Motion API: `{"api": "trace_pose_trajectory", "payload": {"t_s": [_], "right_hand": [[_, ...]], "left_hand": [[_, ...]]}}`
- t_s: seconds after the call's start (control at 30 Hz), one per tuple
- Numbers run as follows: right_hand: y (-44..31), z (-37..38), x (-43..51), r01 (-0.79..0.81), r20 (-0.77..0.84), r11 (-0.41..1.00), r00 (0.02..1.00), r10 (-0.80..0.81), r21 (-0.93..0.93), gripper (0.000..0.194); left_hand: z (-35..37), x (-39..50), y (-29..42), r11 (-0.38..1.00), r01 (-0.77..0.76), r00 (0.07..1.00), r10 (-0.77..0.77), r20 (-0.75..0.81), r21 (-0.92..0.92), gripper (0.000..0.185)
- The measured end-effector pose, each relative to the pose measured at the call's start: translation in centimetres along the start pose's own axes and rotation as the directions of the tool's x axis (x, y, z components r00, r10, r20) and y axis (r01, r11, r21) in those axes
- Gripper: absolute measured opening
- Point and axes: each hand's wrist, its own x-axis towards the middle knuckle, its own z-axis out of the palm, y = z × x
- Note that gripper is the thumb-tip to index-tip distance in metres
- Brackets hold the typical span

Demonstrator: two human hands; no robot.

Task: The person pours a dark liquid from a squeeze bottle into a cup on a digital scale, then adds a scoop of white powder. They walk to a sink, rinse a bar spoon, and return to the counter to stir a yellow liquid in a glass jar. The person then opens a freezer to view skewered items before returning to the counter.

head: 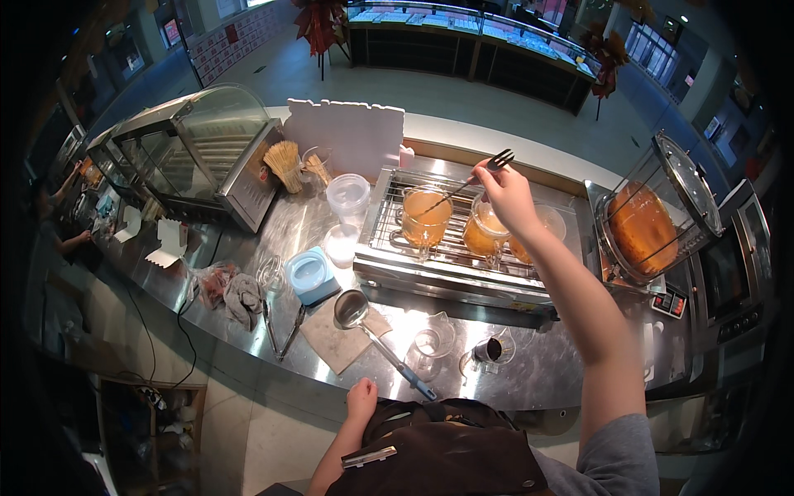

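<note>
My right hand point(507, 193) grips a long twisted bar spoon point(458, 191) near its fork-shaped end. Its lower end dips into the orange liquid of a glass pot point(425, 230), the leftmost on a metal-racked electric grill point(428, 273). Beside it on the rack stands a second glass pot point(481, 240) of orange liquid. A third pot point(520, 251) is partly covered by my forearm. Below the counter's front edge, my left hand point(361, 397) hangs with curled fingers and nothing visible in it. Nearby, a steel ladle point(352, 310) with a blue-grey handle lies across a folded cloth point(329, 344).
Clear jug point(429, 341) and a small glass pitcher of dark liquid point(490, 351) stand before the grill. Left are tongs point(282, 356), a blue box point(310, 278), plastic tubs point(347, 195), bamboo skewers point(283, 162) and a glass-fronted warmer point(198, 155). Rightward stands a large drink dispenser point(645, 229).
</note>
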Motion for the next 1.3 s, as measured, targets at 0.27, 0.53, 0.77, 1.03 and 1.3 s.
{"api": "trace_pose_trajectory", "payload": {"t_s": [0.27, 0.53, 0.77, 1.03, 1.3], "right_hand": [[-1.2, -0.2, 0.3, 0.021, -0.065, 0.999, 0.998, -0.023, -0.044, 0.021], [-1.9, -0.8, 0.2, 0.063, -0.132, 0.946, 0.985, -0.11, -0.317, 0.022], [-3.2, -1.0, 0.0, 0.149, -0.067, 0.847, 0.975, -0.212, -0.51, 0.022], [-2.6, -0.7, 0.1, 0.041, -0.09, 0.955, 0.993, -0.071, -0.294, 0.022], [-1.8, -0.6, 0.6, 0.045, -0.065, 0.999, 0.997, -0.047, -0.031, 0.02]], "left_hand": [[-0.2, 0.0, 0.4, 1.0, 0.011, 1.0, -0.011, 0.006, 0.017, 0.018], [-0.1, 0.0, 0.3, 1.0, 0.015, 1.0, -0.015, -0.005, 0.001, 0.018], [-0.3, 0.0, 0.5, 1.0, 0.008, 1.0, -0.008, 0.005, -0.012, 0.019], [-0.3, 0.0, 0.6, 1.0, 0.012, 1.0, -0.012, 0.012, -0.004, 0.019], [-0.3, 0.0, 0.4, 1.0, 0.013, 1.0, -0.013, 0.012, 0.015, 0.019]]}}
